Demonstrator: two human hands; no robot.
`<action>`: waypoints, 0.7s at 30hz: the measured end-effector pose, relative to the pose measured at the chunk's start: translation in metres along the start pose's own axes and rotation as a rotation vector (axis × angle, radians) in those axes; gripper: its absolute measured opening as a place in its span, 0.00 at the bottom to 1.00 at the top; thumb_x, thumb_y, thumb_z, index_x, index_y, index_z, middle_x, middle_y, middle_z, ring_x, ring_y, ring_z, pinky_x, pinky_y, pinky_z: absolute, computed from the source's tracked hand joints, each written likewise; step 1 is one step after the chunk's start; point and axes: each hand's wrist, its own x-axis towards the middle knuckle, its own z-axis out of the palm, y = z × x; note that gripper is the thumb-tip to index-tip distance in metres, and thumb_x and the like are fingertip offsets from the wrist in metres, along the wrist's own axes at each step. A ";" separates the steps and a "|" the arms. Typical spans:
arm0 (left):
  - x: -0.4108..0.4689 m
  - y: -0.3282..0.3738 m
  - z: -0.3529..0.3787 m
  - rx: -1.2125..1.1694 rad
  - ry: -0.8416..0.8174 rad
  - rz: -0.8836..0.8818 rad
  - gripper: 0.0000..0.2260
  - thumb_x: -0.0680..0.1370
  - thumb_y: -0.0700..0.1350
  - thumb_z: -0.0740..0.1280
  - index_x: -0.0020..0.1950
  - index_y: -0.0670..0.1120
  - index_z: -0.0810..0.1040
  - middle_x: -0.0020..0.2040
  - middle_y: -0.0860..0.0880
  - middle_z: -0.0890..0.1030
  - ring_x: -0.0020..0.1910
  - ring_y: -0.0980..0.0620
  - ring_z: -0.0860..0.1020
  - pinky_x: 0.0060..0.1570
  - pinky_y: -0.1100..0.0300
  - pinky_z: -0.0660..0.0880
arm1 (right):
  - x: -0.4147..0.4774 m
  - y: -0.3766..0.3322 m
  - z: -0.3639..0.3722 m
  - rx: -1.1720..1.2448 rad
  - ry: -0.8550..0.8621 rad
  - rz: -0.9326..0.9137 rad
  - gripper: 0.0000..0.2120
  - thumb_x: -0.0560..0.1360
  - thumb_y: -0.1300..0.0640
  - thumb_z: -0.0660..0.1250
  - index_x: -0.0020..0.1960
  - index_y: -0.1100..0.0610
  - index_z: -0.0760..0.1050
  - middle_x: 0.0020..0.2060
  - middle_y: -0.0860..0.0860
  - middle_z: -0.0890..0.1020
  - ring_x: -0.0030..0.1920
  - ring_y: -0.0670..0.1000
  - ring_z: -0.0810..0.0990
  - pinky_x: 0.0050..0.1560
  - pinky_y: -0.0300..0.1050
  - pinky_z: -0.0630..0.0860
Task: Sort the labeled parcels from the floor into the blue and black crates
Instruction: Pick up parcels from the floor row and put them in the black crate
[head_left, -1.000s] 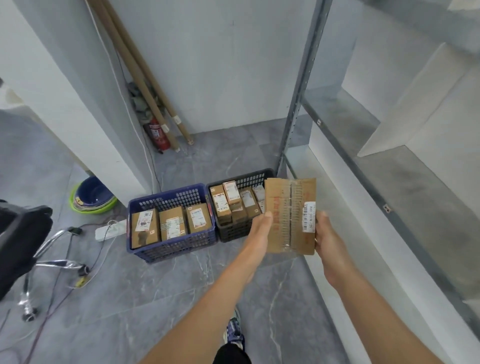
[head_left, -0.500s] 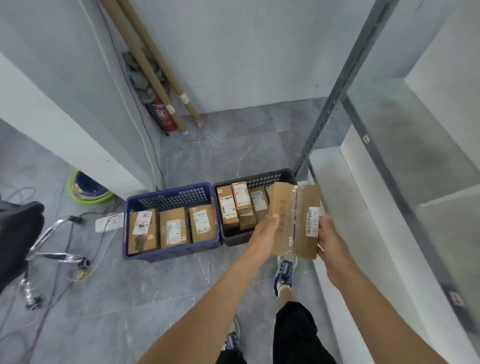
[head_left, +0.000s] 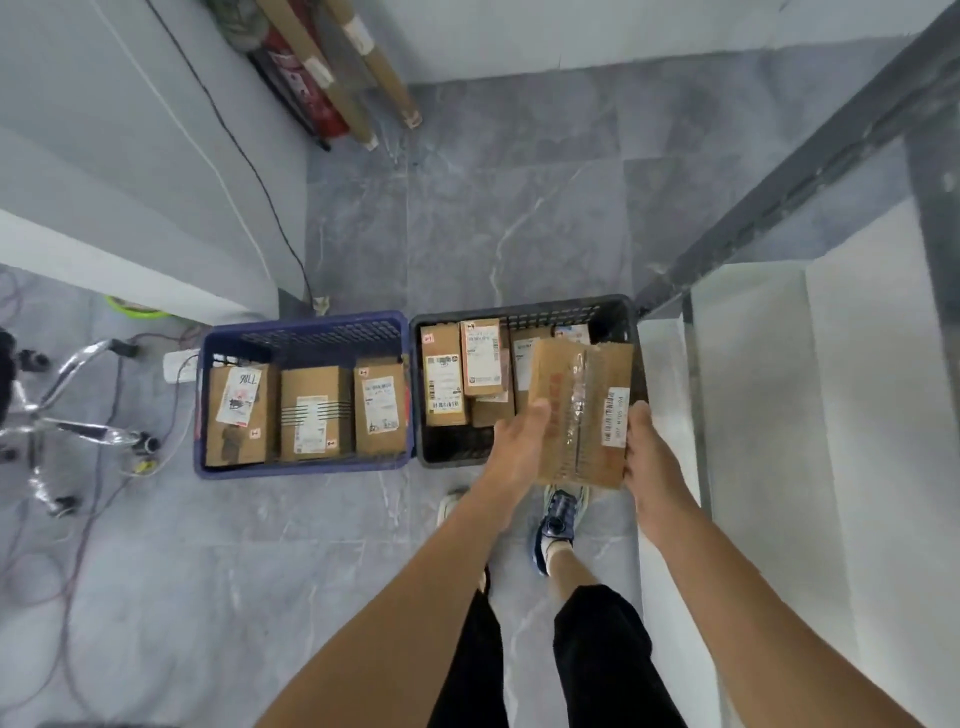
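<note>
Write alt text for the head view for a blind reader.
The left hand and right hand hold a taped cardboard parcel over the black crate, which contains several labeled parcels. A blue crate beside it, on its left, holds three more.

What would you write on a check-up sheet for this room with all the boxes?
Surface: grey tiled floor under both crates.
Job's things: blue crate holds three parcels; black crate holds several; held parcel over its right side.
Clutter: chair base, fire extinguisher, cardboard tubes.
Grippers: left hand and right hand grip the held parcel's sides.
Cables: power strip beside blue crate; loose wires at left.
Surroundings: white wall, metal shelf frame.
</note>
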 end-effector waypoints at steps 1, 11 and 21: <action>0.026 -0.005 0.004 0.017 0.017 -0.009 0.28 0.76 0.76 0.51 0.56 0.59 0.79 0.69 0.49 0.74 0.68 0.49 0.74 0.74 0.39 0.67 | 0.019 -0.001 0.002 0.005 -0.002 0.008 0.30 0.85 0.32 0.49 0.76 0.47 0.75 0.67 0.52 0.83 0.67 0.55 0.81 0.74 0.63 0.72; 0.224 -0.036 0.012 0.123 0.120 -0.020 0.40 0.69 0.75 0.43 0.67 0.56 0.76 0.67 0.47 0.78 0.69 0.43 0.73 0.72 0.37 0.65 | 0.219 0.013 0.036 -0.085 0.020 0.080 0.27 0.87 0.34 0.49 0.76 0.46 0.74 0.63 0.47 0.81 0.59 0.50 0.79 0.61 0.52 0.72; 0.332 -0.066 0.020 0.156 0.062 -0.004 0.35 0.74 0.69 0.41 0.72 0.56 0.70 0.69 0.47 0.77 0.71 0.42 0.71 0.73 0.36 0.63 | 0.331 0.038 0.064 -0.143 0.072 0.075 0.24 0.88 0.38 0.50 0.69 0.47 0.80 0.54 0.47 0.87 0.54 0.48 0.85 0.46 0.46 0.78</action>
